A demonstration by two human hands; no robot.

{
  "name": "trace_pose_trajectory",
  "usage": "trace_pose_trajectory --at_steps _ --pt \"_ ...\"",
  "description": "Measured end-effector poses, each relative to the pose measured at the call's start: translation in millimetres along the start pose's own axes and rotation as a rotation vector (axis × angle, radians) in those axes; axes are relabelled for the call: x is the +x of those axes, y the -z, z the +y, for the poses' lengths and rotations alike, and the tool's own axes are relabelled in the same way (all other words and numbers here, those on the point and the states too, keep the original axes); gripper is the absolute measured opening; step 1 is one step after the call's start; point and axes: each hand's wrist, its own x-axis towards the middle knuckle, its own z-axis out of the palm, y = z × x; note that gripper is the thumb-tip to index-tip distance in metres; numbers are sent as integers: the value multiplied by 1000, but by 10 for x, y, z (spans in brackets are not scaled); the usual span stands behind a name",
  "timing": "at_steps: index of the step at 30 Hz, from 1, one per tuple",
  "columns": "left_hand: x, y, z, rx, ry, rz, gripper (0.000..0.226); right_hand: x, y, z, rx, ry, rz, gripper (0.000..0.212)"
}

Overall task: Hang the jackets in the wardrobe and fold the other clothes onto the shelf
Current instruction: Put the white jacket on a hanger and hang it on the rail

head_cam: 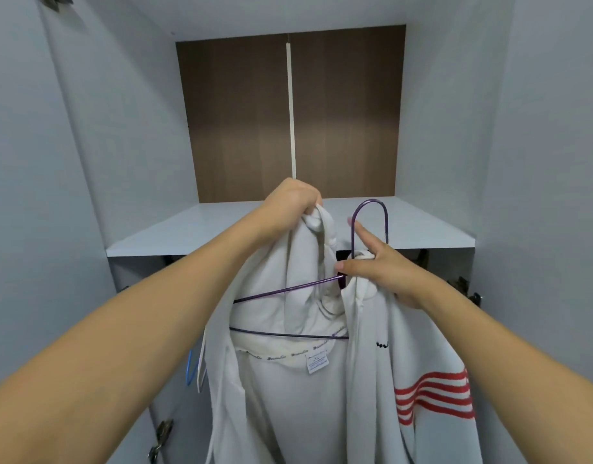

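Both hands (335, 236) grip a white jacket (288, 380) and purple hanger (368, 222) before the grey wardrobe shelf (187, 236).

Bare forearms, no sleeves, pink nails.

The jacket (288, 396) is white with red sleeve stripes. Its hanger (288, 289) is purple; another hanger (189, 370) seems blue.

A pale grey shelf (194, 229) runs across the wardrobe (87, 162), just behind and slightly below both grips. Its far edge meets a brown back panel (238, 112) split by a white strip (292, 112).
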Motion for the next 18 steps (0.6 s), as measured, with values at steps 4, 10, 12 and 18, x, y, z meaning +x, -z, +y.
trace_pose_trajectory --at_steps 4,10,12,18 --pt "-15 -91 -62 -121 -24 106 25 -34 -29 -61 26 -35 -76 57" --pt "-61 -143 -105 -193 -54 150 9 -123 -94 -112 67 -82 -214 23" --pt "-86 -167 -120 -199 -68 153 8 -127 -125 -124 75 -72 -170 18" --pt "-267 63 -437 126 -16 76 10 -7 -130 -139 6 -37 263 19"
